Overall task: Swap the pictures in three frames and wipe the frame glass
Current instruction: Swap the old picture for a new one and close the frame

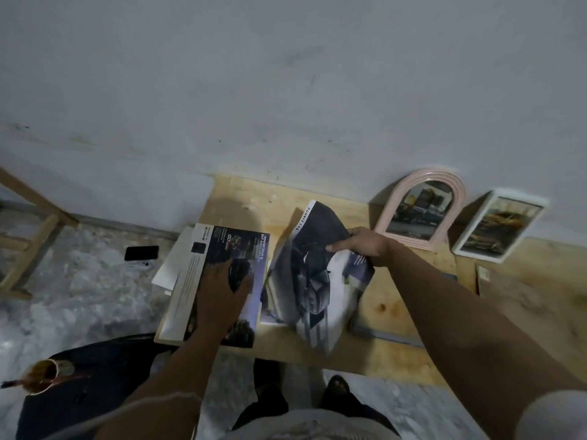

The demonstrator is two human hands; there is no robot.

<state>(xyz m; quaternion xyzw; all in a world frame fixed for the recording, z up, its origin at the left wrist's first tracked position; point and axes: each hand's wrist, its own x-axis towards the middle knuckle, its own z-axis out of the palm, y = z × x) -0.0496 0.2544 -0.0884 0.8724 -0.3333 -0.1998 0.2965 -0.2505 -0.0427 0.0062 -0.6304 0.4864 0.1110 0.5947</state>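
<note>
**Operator:** What is each hand doing?

**Technician:** The right hand (362,246) pinches a raised glossy page (314,281), thumb on top, apparently turning it in search of a picture. The left hand (227,289) lies flat, fingers spread, on the opened brochure page (219,249), probably to stop it shifting.

**Operator:** Where are the frames?

**Technician:** The pink arched frame (421,208) and the white rectangular frame (498,225) lean on the wall at the back of the wooden table (397,328), both still holding pictures. No third frame is identifiable.
</note>
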